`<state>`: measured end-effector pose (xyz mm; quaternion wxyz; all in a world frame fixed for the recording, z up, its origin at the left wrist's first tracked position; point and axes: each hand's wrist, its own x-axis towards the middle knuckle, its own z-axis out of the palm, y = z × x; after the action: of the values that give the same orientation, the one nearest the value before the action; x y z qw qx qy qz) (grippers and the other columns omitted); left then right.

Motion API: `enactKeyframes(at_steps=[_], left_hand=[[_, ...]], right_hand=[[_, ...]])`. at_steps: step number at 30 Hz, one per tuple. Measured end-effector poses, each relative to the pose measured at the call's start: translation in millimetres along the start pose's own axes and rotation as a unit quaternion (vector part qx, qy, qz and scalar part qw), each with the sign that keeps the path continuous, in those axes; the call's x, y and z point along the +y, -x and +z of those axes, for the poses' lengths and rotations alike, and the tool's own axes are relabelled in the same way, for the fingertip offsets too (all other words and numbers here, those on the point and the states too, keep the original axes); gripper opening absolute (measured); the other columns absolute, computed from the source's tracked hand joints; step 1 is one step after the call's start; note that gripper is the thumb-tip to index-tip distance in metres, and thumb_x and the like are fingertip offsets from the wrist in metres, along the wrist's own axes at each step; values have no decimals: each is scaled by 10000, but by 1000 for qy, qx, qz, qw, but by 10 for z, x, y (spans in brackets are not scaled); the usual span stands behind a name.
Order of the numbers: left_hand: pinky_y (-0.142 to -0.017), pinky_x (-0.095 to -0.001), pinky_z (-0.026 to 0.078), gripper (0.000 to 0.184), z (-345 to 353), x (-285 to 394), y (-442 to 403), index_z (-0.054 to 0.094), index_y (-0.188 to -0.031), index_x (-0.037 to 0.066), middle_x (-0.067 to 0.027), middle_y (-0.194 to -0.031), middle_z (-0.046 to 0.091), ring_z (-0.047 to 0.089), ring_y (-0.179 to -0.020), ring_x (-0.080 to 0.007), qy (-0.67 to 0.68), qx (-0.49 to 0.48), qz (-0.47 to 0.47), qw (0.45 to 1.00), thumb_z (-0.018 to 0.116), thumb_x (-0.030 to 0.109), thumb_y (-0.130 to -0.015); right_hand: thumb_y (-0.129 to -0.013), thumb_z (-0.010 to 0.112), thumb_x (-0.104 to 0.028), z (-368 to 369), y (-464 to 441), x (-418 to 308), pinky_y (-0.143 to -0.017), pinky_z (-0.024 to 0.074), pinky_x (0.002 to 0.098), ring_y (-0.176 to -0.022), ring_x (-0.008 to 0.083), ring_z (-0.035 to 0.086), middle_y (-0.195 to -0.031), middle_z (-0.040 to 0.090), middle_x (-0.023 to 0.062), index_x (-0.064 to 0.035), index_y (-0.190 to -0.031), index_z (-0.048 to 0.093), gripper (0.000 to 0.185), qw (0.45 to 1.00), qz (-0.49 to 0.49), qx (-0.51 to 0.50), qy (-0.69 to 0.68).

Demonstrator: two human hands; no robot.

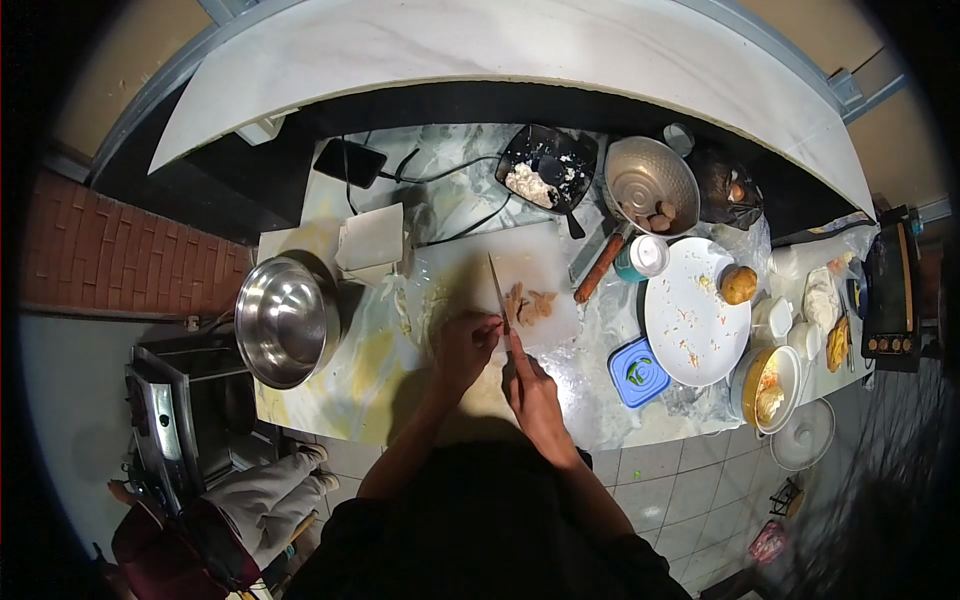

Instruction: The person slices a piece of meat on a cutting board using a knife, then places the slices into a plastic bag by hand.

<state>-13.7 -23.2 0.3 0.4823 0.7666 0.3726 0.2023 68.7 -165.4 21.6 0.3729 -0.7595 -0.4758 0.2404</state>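
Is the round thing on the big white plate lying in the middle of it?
No, the round brownish thing sits near the edge of the white plate, off to one side.

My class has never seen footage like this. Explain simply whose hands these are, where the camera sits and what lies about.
There is no machine: a camera on a person's head looks down at their bare hands. The right hand holds a knife over a pale cutting board bearing light brown pieces. The left hand is beside the blade; whether it holds anything is unclear. Left on the counter is a steel bowl; right are a pan, a white plate and a blue lid.
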Motion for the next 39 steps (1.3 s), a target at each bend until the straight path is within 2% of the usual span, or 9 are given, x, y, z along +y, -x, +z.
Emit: enactKeyframes(at_steps=[8,10,19,25,27,29,33,35,39], left_hand=[[-758,-286,573,183,5,-3,29,693,-1031,4,-112,-949,645,680,-875,-195,69,-15,-26,997,680,0,-849],[-762,-294,576,181,-36,93,19,692,-1034,0,-124,-933,678,698,-858,-208,39,-9,-16,999,680,13,-854],[-800,-309,573,186,-15,21,-8,684,-1027,-10,-141,-918,715,714,-876,-218,25,-3,-15,1000,691,30,-846],[-803,-305,575,196,-22,45,-2,682,-1018,-11,-137,-959,695,706,-895,-211,43,-7,-30,999,691,-8,-823],[-802,-304,574,203,7,-5,1,676,-1011,-10,-136,-995,672,696,-916,-209,53,-10,-49,997,688,-37,-811],[-780,-309,585,187,22,-73,6,684,-1036,-13,-144,-939,712,716,-881,-214,50,1,-6,999,683,33,-855],[-782,-313,584,190,-21,-41,26,681,-1047,-9,-143,-948,703,714,-886,-214,64,-5,-2,998,682,40,-863],[-862,-330,577,194,-53,1,27,649,-1067,-26,-148,-1058,652,687,-970,-222,74,-46,-37,996,652,-12,-873],[-846,-317,574,188,-14,-19,10,648,-1059,-23,-129,-1028,666,687,-953,-210,64,-41,-38,996,658,-3,-873]], right_hand=[[-802,514,88,11,10,-45,-703,484,468,-738,434,581,-893,590,280,-39,-1508,285,753,1000,8,1,-14],[-807,514,85,43,5,-24,-698,486,468,-735,433,583,-895,589,282,-34,-1510,277,752,1000,8,0,-13],[-765,539,95,76,31,-76,-725,503,477,-849,417,600,-960,570,281,-26,-1538,163,867,989,26,-57,136],[-809,555,52,-4,39,31,-727,506,472,-820,419,606,-905,578,274,-69,-1525,259,784,997,40,-37,62],[-793,536,83,-5,40,96,-665,494,447,-683,400,598,-815,594,254,-64,-1489,353,734,1000,25,3,14],[-797,528,86,12,34,107,-675,494,445,-686,401,597,-820,596,252,-60,-1490,349,731,1000,19,12,7],[-807,513,87,30,18,62,-697,495,445,-707,411,599,-837,599,258,-54,-1491,342,719,1000,16,18,-1],[-804,516,87,32,19,30,-704,496,448,-721,419,601,-852,602,263,-58,-1493,340,726,1000,18,16,-2],[-792,524,92,4,17,-5,-720,499,455,-757,442,608,-894,608,275,-77,-1499,333,752,1000,17,12,6]])
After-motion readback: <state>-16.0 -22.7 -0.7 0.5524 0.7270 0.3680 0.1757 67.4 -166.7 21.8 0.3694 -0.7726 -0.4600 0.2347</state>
